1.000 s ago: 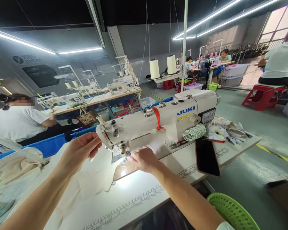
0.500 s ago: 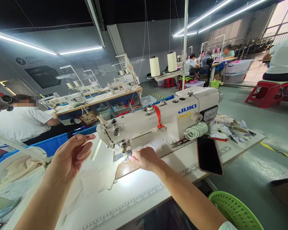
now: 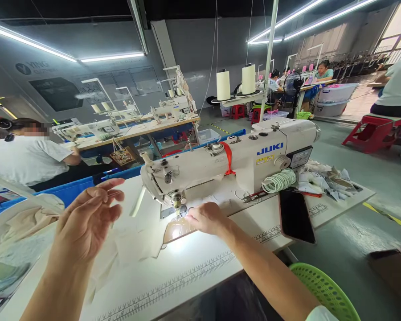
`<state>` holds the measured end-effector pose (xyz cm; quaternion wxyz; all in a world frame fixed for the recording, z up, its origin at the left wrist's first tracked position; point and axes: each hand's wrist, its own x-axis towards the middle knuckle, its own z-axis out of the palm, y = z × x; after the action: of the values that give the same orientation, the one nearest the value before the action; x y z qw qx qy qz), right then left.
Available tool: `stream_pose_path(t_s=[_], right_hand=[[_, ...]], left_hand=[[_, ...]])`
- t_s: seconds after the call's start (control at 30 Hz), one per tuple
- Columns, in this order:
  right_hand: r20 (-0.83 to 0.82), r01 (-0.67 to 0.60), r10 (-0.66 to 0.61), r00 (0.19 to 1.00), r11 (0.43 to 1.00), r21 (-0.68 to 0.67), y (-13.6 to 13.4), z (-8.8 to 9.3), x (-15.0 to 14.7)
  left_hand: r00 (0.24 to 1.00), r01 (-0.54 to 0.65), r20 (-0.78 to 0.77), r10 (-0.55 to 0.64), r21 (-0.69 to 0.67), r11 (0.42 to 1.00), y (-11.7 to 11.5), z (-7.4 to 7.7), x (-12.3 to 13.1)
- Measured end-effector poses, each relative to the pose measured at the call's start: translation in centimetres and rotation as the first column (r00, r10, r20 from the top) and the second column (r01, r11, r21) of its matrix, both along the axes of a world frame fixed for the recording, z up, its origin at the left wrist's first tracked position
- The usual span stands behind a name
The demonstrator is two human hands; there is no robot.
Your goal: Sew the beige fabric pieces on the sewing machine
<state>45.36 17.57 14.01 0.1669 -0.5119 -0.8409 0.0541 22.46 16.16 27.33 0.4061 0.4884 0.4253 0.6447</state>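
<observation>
Mach. needle-end (image 3: 177,201) btwn hands (image 3: 209,218) (image 3: 87,218), nr R

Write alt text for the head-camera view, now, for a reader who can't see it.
A person's right hand is beside the lit needle area of a white JUKI sewing machine, the half-curled left hand raised to the machine's left. A dark-screened smartphone lies on the sewing table at right; two cream thread cones stand behind.
</observation>
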Motion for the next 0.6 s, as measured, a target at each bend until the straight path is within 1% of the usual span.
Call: stream_pose_path(t_s=[0.1, 0.17, 0.23, 0.27, 0.33, 0.37, 0.47, 0.53, 0.57, 0.6], right_hand=[[0.025, 0.004, -0.004, 1.000, 1.000, 0.003, 0.0, -0.1, 0.0], [0.036, 0.003, -0.004, 0.999, 1.000, 0.006, 0.0, -0.1, 0.0], [0.055, -0.006, 0.006, 0.998, 1.000, 0.000, -0.1, 0.0, 0.0], [0.066, -0.012, 0.012, 0.998, 1.000, -0.006, -0.1, 0.1, 0.0], [0.083, -0.019, 0.020, 0.996, 1.000, -0.023, -0.2, 0.3, 0.0], [0.086, -0.023, 0.025, 0.996, 0.999, -0.031, -0.3, 0.5, 0.0], [0.093, -0.040, 0.044, 0.995, 0.998, -0.048, -0.4, 0.8, -0.1], [0.105, -0.055, 0.061, 0.993, 0.997, -0.060, -0.5, 0.9, -0.1], [0.108, -0.060, 0.066, 0.992, 0.996, -0.063, -0.5, 0.9, -0.1], [0.107, -0.064, 0.071, 0.992, 0.996, -0.066, -0.6, 1.0, -0.1]], left_hand=[[0.999, 0.026, -0.028, -0.023, 0.125, 0.992, -0.2, 0.8, 0.6], [0.998, 0.060, -0.046, -0.053, 0.166, 0.984, -0.3, 1.0, 1.0], [0.994, 0.086, -0.084, -0.070, 0.205, 0.975, -0.3, 0.6, 1.2], [0.990, 0.094, -0.123, -0.068, 0.220, 0.971, -0.5, 0.2, 1.2], [0.976, 0.070, -0.218, -0.020, 0.223, 0.972, -1.1, -1.0, 1.0], [0.967, 0.038, -0.253, 0.013, 0.199, 0.979, -1.6, -1.8, 0.8], [0.950, -0.064, -0.299, 0.083, 0.075, 0.995, -3.6, -4.7, 0.2], [0.940, -0.063, -0.335, 0.068, 0.027, 0.998, -4.7, -6.4, 0.0], [0.919, -0.051, -0.390, 0.051, 0.009, 0.999, -4.9, -7.0, 0.0], [0.883, -0.045, -0.468, 0.033, -0.016, 0.999, -5.0, -7.5, 0.0]])
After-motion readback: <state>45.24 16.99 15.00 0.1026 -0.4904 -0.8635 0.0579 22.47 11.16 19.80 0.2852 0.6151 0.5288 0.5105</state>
